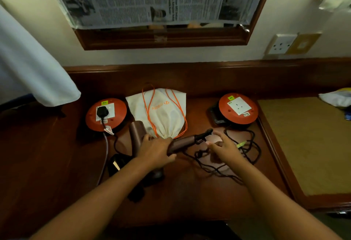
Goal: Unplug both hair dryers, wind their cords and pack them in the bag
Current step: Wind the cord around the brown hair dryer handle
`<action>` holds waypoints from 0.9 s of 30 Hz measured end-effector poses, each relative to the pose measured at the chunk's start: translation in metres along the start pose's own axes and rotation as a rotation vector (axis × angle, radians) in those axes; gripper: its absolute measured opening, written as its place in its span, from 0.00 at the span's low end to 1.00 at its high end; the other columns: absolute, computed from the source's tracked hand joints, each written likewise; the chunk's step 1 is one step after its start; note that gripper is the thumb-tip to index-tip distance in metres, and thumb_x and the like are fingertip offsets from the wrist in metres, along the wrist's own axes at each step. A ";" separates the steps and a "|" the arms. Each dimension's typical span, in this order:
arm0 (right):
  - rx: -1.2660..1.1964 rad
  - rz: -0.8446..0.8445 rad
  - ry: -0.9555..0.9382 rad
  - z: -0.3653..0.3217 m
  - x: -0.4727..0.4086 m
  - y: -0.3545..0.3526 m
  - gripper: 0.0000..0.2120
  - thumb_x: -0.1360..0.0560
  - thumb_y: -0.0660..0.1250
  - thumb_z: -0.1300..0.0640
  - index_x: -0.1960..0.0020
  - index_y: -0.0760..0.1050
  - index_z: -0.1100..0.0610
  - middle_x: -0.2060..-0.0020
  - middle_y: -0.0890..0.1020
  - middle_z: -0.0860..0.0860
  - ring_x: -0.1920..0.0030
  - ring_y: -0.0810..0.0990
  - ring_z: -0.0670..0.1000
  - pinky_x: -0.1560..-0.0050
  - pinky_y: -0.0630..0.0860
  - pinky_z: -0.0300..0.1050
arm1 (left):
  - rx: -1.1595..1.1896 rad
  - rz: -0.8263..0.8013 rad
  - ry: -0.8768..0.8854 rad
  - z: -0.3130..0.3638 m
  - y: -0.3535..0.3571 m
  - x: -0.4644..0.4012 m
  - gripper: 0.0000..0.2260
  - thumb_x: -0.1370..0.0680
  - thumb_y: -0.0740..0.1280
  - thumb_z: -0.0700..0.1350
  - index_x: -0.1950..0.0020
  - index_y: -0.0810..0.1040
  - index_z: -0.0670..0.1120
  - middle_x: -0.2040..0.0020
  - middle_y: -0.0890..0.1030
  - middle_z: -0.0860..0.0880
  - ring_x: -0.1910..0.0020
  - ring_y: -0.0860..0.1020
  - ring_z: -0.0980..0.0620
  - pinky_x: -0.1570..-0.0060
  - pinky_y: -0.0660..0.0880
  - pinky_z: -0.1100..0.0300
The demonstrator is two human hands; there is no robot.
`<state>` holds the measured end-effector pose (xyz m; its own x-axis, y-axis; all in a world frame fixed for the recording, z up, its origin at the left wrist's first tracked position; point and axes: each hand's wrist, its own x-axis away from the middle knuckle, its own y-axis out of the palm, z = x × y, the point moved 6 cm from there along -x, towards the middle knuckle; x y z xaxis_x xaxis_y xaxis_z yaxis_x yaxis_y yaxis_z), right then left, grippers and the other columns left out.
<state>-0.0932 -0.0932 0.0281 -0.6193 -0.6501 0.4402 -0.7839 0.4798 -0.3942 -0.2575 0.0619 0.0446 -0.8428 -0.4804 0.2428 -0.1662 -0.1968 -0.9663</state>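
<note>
Holding one unplugged hair dryer (180, 143), left hand (155, 149) clamped; right hand (224, 146) spread over loose cord (218, 167); lower-left plug (102, 112) in, bag (161, 114) unpacked.

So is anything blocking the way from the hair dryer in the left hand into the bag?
Yes: the bag lies flat with its mouth cinched shut by the orange drawstring, right behind the hair dryer that the left hand grips.

Hotel-like bedroom, wooden vanity desk (190, 198), framed mirror (163, 38), wall socket (281, 44)
</note>
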 end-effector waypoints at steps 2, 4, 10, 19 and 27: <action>-0.120 -0.070 0.033 -0.008 0.001 -0.003 0.23 0.25 0.67 0.59 0.32 0.67 0.51 0.62 0.82 0.56 0.65 0.81 0.48 0.66 0.73 0.40 | -0.044 0.025 0.013 -0.002 -0.018 -0.004 0.21 0.25 0.59 0.64 0.37 0.69 0.55 0.47 0.80 0.52 0.46 0.77 0.48 0.37 0.59 0.48; -0.316 -0.058 0.012 -0.017 -0.002 -0.011 0.21 0.25 0.63 0.67 0.35 0.69 0.55 0.68 0.79 0.55 0.67 0.79 0.50 0.61 0.75 0.45 | -0.080 0.026 0.029 -0.004 -0.033 -0.010 0.22 0.24 0.58 0.64 0.35 0.67 0.55 0.46 0.80 0.51 0.45 0.77 0.48 0.36 0.58 0.47; -0.423 -0.168 -0.121 -0.062 -0.003 -0.009 0.13 0.25 0.68 0.56 0.41 0.73 0.52 0.50 0.81 0.48 0.49 0.79 0.45 0.51 0.73 0.38 | -0.123 0.074 0.011 0.001 -0.082 -0.029 0.22 0.24 0.59 0.61 0.33 0.66 0.54 0.47 0.79 0.50 0.46 0.77 0.48 0.35 0.58 0.46; -0.502 -0.013 -0.281 -0.074 0.001 -0.049 0.11 0.20 0.60 0.54 0.56 0.79 0.54 0.79 0.62 0.47 0.78 0.58 0.46 0.74 0.55 0.40 | -0.152 0.048 -0.024 0.008 -0.111 -0.050 0.26 0.26 0.63 0.58 0.29 0.61 0.56 0.49 0.80 0.50 0.49 0.78 0.45 0.41 0.64 0.48; -0.713 -0.511 -0.233 -0.083 0.005 -0.033 0.11 0.24 0.65 0.55 0.58 0.72 0.63 0.76 0.65 0.54 0.75 0.66 0.51 0.69 0.67 0.44 | 0.265 0.059 -0.126 0.023 -0.117 -0.056 0.12 0.31 0.69 0.50 0.51 0.70 0.50 0.63 0.72 0.54 0.62 0.75 0.50 0.65 0.70 0.59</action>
<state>-0.0739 -0.0634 0.1102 -0.2247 -0.9495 0.2192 -0.8508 0.3008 0.4309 -0.1789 0.0919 0.1458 -0.7738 -0.5970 0.2118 0.0343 -0.3734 -0.9270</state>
